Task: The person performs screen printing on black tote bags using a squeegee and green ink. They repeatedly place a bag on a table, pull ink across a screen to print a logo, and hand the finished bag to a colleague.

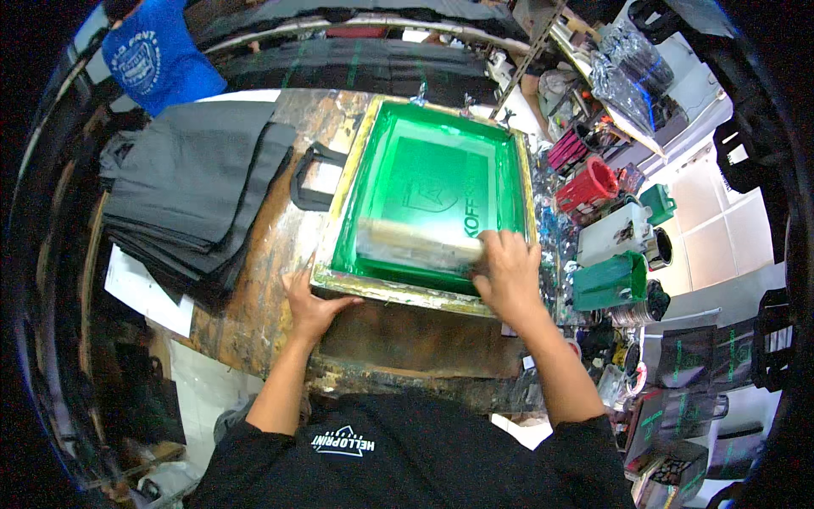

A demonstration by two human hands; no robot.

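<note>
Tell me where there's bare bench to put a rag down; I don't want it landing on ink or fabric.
Bare wood shows in front of the screen frame, between the left hand and right hand, and in a narrow strip between the frame and the stack of black bags. Right of the frame, the containers crowd it.

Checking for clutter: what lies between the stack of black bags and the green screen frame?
In the head view, a single black bag lies on the worn table between them.

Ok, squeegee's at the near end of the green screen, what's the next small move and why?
Probably lift the squeegee clear. The right hand grips it at the near edge of the screen frame, past the design, so the stroke looks finished. The left hand already steadies the frame's near corner.
</note>
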